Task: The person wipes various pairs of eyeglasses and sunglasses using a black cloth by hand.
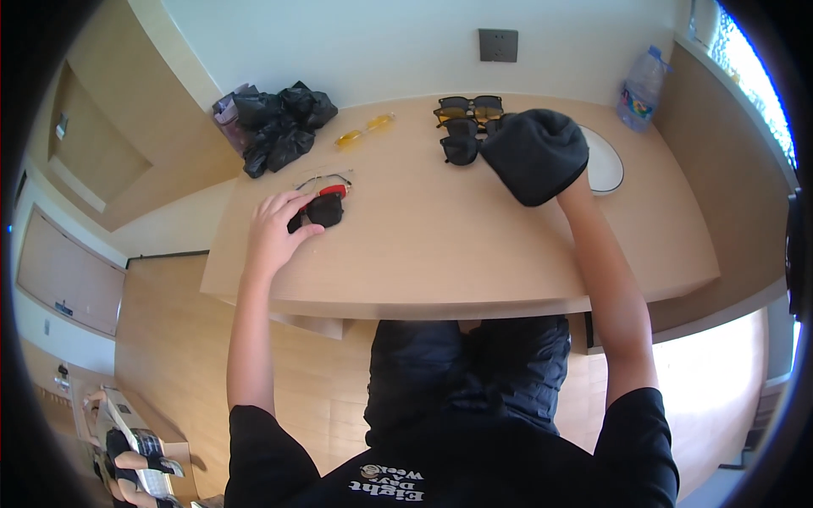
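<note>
At the left of the table, my left hand (278, 222) is closed around one side of a pair of black sunglasses (328, 210), thumb in front and fingers behind. Red-lensed glasses (334, 190) and a thin-framed clear pair (315, 179) lie just beyond, partly overlapping. On the right, a soft black cloth cap (539, 157) is held up by my right hand, whose fingers are hidden by the fabric; only the wrist (574, 193) shows. Left of the cap sit several glasses in a column, among them dark sunglasses (461, 151) and a yellow-lensed pair (456, 113).
Yellow-tinted glasses (366, 129) lie near the back, beside crumpled black plastic bags (284, 127). A white round plate-like object (606, 165) is partly behind the cap. A clear bottle (639, 91) stands at the back right. Another person (127, 457) is at the far lower left.
</note>
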Demonstrator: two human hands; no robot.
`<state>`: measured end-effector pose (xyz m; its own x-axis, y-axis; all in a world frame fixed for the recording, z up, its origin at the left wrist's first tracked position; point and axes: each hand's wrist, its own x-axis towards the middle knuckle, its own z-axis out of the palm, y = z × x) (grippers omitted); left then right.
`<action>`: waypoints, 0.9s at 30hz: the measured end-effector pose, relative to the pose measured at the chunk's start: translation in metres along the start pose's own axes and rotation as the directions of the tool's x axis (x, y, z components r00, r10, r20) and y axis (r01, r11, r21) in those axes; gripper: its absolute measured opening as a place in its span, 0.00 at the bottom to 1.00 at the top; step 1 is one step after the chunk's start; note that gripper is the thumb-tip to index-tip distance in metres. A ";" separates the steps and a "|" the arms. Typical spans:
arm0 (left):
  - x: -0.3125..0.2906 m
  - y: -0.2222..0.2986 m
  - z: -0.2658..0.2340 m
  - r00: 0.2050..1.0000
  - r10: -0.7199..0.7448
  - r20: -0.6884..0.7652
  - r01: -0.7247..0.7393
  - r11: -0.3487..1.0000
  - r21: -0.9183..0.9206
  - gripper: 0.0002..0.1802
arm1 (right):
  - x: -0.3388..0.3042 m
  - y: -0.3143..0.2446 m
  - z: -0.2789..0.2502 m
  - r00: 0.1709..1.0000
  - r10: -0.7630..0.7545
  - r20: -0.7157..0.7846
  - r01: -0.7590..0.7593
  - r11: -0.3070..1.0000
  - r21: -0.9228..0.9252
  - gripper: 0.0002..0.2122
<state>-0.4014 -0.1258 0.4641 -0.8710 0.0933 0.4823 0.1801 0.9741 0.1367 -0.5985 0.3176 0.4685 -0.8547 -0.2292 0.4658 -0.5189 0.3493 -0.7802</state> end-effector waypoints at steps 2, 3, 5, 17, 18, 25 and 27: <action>0.009 0.002 0.000 0.998 0.057 -0.007 -0.056 0.995 0.087 0.33 | 0.013 0.006 -0.011 0.947 -0.271 0.172 0.320 0.850 -0.419 0.16; 0.013 0.011 0.001 0.997 0.079 0.000 -0.079 0.994 0.073 0.33 | 0.015 0.022 -0.013 0.965 -0.261 0.010 0.253 0.942 0.222 0.15; 0.019 0.042 -0.002 0.984 0.172 -0.052 -0.156 0.961 0.230 0.29 | 0.014 0.024 -0.015 0.990 -0.127 -0.063 0.140 0.814 0.563 0.15; 0.167 0.189 0.128 0.934 0.351 -0.068 -0.357 0.908 -0.219 0.26 | 0.015 0.006 -0.003 0.950 0.262 -0.169 0.054 0.396 0.917 0.29; 0.168 0.191 0.137 0.947 0.321 -0.010 -0.318 0.933 -0.169 0.26 | 0.012 0.005 0.000 0.950 0.274 -0.152 0.017 0.439 0.898 0.30; 0.167 0.175 0.125 0.990 0.120 0.068 -0.081 0.903 -0.422 0.22 | 0.018 0.021 -0.020 0.965 0.061 -0.254 0.164 0.615 0.771 0.34; 0.167 0.165 0.122 0.997 0.079 0.013 -0.056 0.803 -0.594 0.18 | 0.017 0.016 -0.021 0.952 -0.013 -0.305 0.200 0.783 0.589 0.26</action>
<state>-0.5729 0.0761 0.4613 -0.8599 0.1724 0.4805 0.4646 0.6544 0.5965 -0.6214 0.3382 0.4725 -0.8121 0.0545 0.5810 -0.5672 -0.3078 -0.7639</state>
